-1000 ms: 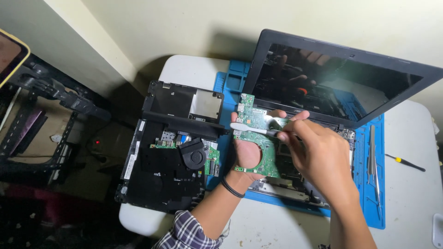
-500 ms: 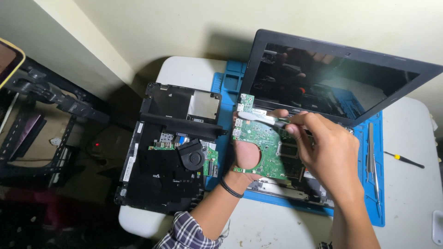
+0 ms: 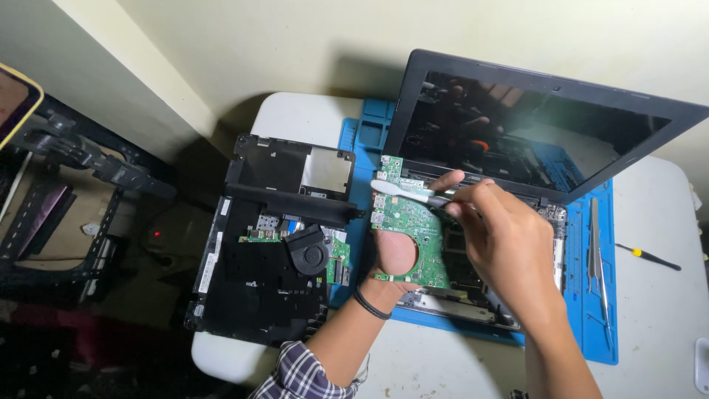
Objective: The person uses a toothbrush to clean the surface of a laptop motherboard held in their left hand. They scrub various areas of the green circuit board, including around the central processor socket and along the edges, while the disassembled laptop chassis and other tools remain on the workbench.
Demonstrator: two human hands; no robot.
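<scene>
My left hand [image 3: 395,253] holds a green circuit board [image 3: 413,222] up from below, over the opened laptop base [image 3: 473,303]. My palm shows through the board's round cut-out. My right hand [image 3: 502,236] grips a brush with a white head and dark handle [image 3: 410,192], its bristle end resting across the board's upper part. The laptop's dark screen [image 3: 532,133] stands open behind both hands.
A blue work mat [image 3: 583,295] lies under the laptop on a white table [image 3: 650,318]. A black bottom cover with a fan [image 3: 273,251] sits to the left. Metal tweezers [image 3: 598,258] lie on the mat's right side, a small screwdriver [image 3: 650,256] beyond them.
My right hand has drawn the brush slightly rightward and down across the board. The left hand keeps the board in the same place.
</scene>
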